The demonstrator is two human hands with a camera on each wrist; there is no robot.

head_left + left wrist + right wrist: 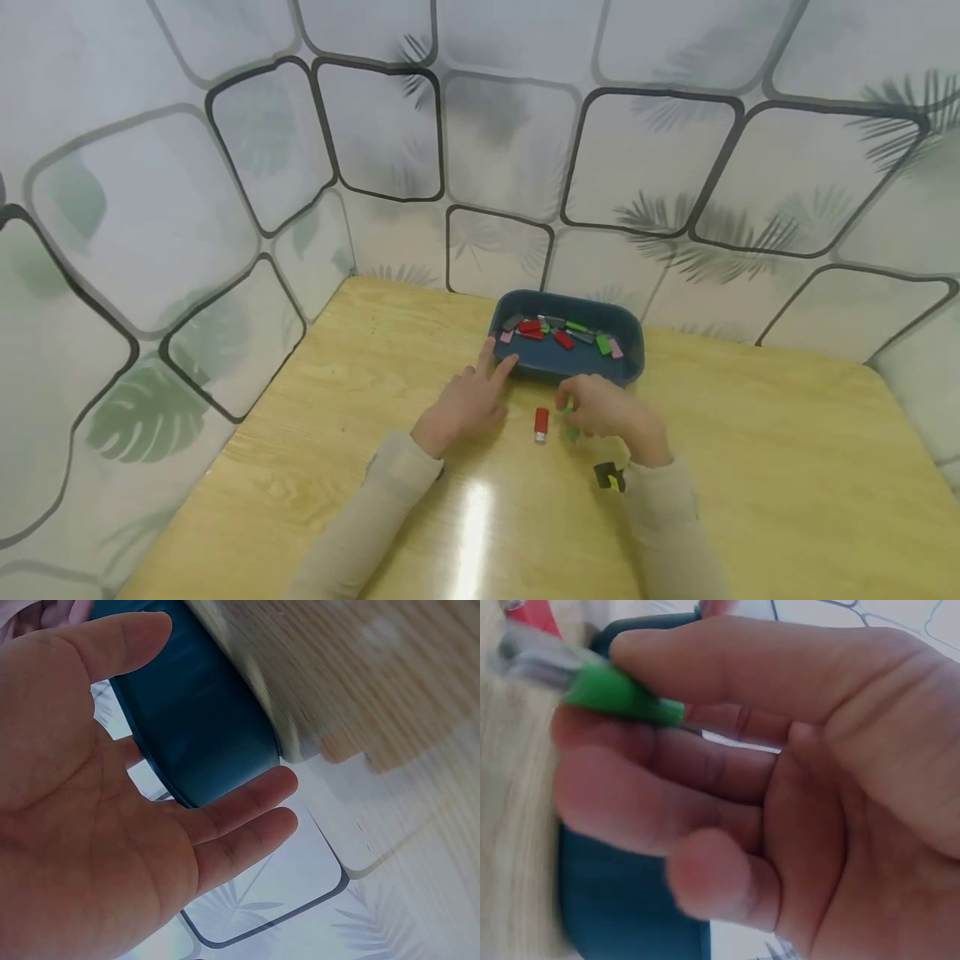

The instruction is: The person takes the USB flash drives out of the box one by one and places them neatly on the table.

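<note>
At lower centre of the head view, the right hand [606,410] pinches a green stick [604,690], just right of a red stick [542,422] on the surface [300,417]. The left hand [467,402], fingers spread, is at the tray's [570,361] left end. Gripping lightly should keep the plug [536,661] straight.

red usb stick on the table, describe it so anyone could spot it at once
Find the dark blue tray on the wooden table. In front of it, between the left hand and right hand, lies the red USB stick, metal plug away from the tray. Other red sticks are in the tray; the nearby green stick is held.
</note>
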